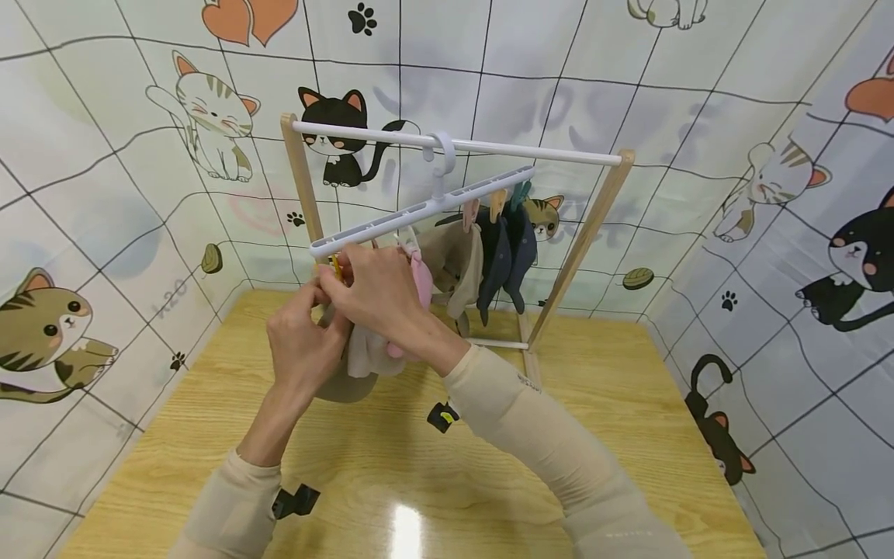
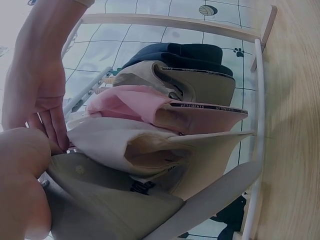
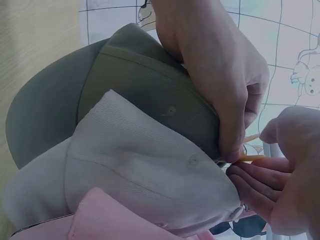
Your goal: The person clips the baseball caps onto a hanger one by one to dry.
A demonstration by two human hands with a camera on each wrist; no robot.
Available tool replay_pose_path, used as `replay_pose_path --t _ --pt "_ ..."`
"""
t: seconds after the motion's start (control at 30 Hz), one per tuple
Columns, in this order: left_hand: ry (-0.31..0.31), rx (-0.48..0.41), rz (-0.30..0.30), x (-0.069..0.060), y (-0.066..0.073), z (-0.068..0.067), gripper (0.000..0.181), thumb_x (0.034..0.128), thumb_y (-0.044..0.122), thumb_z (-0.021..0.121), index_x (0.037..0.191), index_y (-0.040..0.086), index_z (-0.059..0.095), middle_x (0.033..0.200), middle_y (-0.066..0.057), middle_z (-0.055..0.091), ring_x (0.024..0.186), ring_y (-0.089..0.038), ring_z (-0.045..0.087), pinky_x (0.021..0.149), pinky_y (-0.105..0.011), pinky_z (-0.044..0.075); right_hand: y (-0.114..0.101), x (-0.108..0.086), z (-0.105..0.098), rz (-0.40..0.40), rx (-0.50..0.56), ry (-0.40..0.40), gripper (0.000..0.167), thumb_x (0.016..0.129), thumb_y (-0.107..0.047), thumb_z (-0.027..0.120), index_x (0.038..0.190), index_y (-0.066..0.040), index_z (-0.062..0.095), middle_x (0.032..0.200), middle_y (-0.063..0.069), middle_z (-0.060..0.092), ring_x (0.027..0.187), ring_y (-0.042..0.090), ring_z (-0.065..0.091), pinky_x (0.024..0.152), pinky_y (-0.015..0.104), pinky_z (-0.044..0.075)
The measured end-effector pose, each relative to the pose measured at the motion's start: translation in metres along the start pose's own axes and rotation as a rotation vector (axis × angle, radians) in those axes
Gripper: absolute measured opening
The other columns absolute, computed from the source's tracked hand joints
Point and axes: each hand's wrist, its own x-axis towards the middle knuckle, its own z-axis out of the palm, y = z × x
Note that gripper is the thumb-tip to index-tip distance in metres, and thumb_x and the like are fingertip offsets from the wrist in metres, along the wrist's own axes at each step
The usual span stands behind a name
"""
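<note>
My left hand grips the edge of an olive-green cap under the low left end of a tilted white hanger. My right hand pinches a yellow clothespin close beside that edge. Whether the clothespin's tips bite the cap is hidden by my fingers. Beside the olive cap hang an off-white cap and a pink cap. A beige cap and a dark navy cap follow toward the hanger's raised right end.
The hanger hooks over the white rod of a small wooden rack. Pink, orange and teal clothespins sit at the hanger's right. The rack stands on a wood-grain table, before a cat-patterned backdrop.
</note>
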Motion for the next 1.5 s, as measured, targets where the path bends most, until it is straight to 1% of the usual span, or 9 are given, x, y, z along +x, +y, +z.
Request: replay_pose_path --t 0.1,0.27,0.33,0.5,0.6,0.73,1.07,1.33,1.5 --pt "-0.010 -0.022 0.005 0.000 -0.001 -0.001 0.014 0.0961 0.005 0.077 0.089 -0.004 0.069 0.115 -0.021 0.086 0.094 -0.042 0.085 0.075 -0.036 0.057 0.001 -0.003 -0.001 -0.001 0.058 0.007 0.034 0.106 -0.029 0.070 0.077 -0.013 0.067 0.066 -0.003 0.063 0.058 0.008 0.051 0.055 0.019 0.034" --pt "-0.047 -0.064 0.001 0.000 -0.002 -0.003 0.015 0.0994 0.005 0.077 0.091 -0.005 0.069 0.119 -0.022 0.085 0.097 -0.044 0.085 0.083 -0.057 0.065 0.004 -0.013 -0.006 -0.022 0.090 0.063 0.020 0.105 -0.025 0.071 0.095 -0.012 0.082 0.084 -0.002 0.082 0.070 0.010 0.070 0.065 0.019 0.049" --pt "-0.058 -0.074 -0.007 0.001 -0.002 -0.003 0.017 0.1006 0.007 0.077 0.091 -0.005 0.069 0.121 -0.022 0.084 0.099 -0.044 0.085 0.087 -0.043 0.066 0.007 -0.018 -0.010 -0.035 0.091 0.088 0.018 0.104 -0.023 0.071 0.100 -0.012 0.085 0.088 -0.002 0.085 0.074 0.010 0.074 0.070 0.022 0.054" --pt "-0.080 -0.095 -0.026 0.002 -0.002 -0.003 0.020 0.1015 0.008 0.081 0.093 -0.006 0.071 0.126 -0.023 0.083 0.105 -0.044 0.085 0.092 -0.040 0.066 0.015 -0.034 -0.023 -0.057 0.136 0.064 0.016 0.104 -0.019 0.072 0.105 -0.008 0.085 0.094 0.003 0.086 0.082 0.016 0.079 0.082 0.030 0.059" --pt "-0.089 -0.114 -0.043 0.004 -0.001 -0.003 0.019 0.1010 0.007 0.082 0.093 -0.006 0.070 0.125 -0.024 0.083 0.106 -0.045 0.085 0.092 -0.059 0.067 0.023 -0.046 -0.028 -0.061 0.155 0.032 0.015 0.104 -0.018 0.073 0.098 -0.007 0.081 0.086 0.005 0.080 0.074 0.018 0.070 0.075 0.028 0.053" --pt "-0.108 -0.136 -0.060 0.006 -0.002 -0.002 0.020 0.1016 0.006 0.081 0.092 -0.007 0.069 0.122 -0.023 0.083 0.109 -0.043 0.084 0.096 -0.057 0.066 0.035 -0.065 -0.034 -0.063 0.178 0.001 0.013 0.103 -0.016 0.075 0.097 -0.006 0.081 0.083 0.005 0.078 0.067 0.015 0.064 0.063 0.023 0.049" --pt "-0.164 -0.204 -0.151 0.010 -0.004 0.001 0.021 0.1030 0.008 0.081 0.092 -0.004 0.068 0.121 -0.024 0.082 0.113 -0.042 0.082 0.099 -0.061 0.067 0.060 -0.110 -0.042 -0.026 0.204 -0.087 0.009 0.102 -0.012 0.076 0.096 -0.010 0.083 0.087 0.000 0.080 0.077 0.016 0.071 0.072 0.024 0.056" --pt "-0.253 -0.228 -0.230 0.015 -0.014 0.006 0.026 0.1076 0.020 0.079 0.097 -0.001 0.068 0.110 -0.015 0.082 0.101 -0.011 0.074 0.093 -0.009 0.056 0.074 -0.132 -0.043 0.019 0.202 -0.128 0.011 0.102 -0.011 0.077 0.103 -0.005 0.086 0.096 0.004 0.085 0.089 0.017 0.080 0.084 0.032 0.064" --pt "-0.284 -0.327 -0.223 0.019 -0.022 0.013 0.027 0.1086 0.020 0.078 0.097 -0.002 0.067 0.103 -0.013 0.077 0.094 0.001 0.067 0.084 -0.007 0.052 0.083 -0.141 -0.044 0.039 0.186 -0.122 0.010 0.102 -0.009 0.077 0.103 -0.005 0.086 0.096 0.005 0.086 0.089 0.018 0.081 0.084 0.035 0.066"
